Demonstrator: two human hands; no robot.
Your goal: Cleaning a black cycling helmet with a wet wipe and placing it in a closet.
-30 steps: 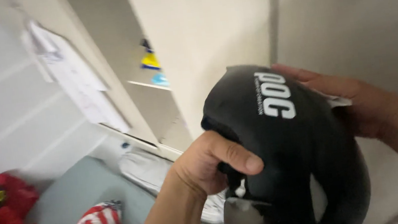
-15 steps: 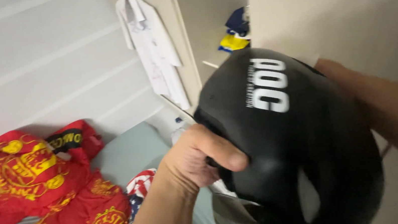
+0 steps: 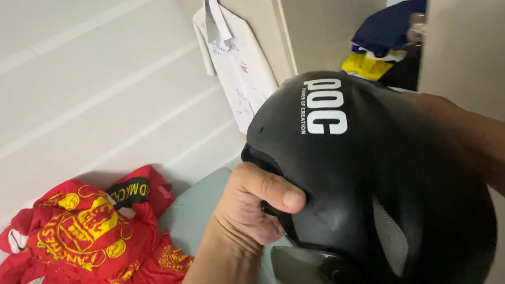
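Close below the head camera, a black helmet (image 3: pixel 366 179) fills the right half of the view, held up in the air between both hands. It hangs over the edge of a pale green bed (image 3: pixel 193 210), in front of an open wardrobe (image 3: pixel 314 19).

The left hand (image 3: pixel 251 209) comes up from the lower middle with the forearm rising steeply. Its thumb lies across the helmet's front rim and the fingers curl under that rim out of sight, so the grip is closed on the helmet. The right hand (image 3: pixel 438 109) is almost wholly hidden behind the shell; only its wrist and forearm show, slanting down to the right edge, and its grip cannot be made out.

Seen from this camera, the helmet's long axis runs from upper left to lower right, the smooth crown turned toward the camera. A dark visor (image 3: pixel 304 277) sits at its lower edge, facing down and left.

Red and yellow shirts (image 3: pixel 85 239) lie heaped on the bed against the white wall. A white shirt (image 3: pixel 237 67) hangs beside the wardrobe, and folded blue and yellow clothes (image 3: pixel 381 42) rest on its shelf.
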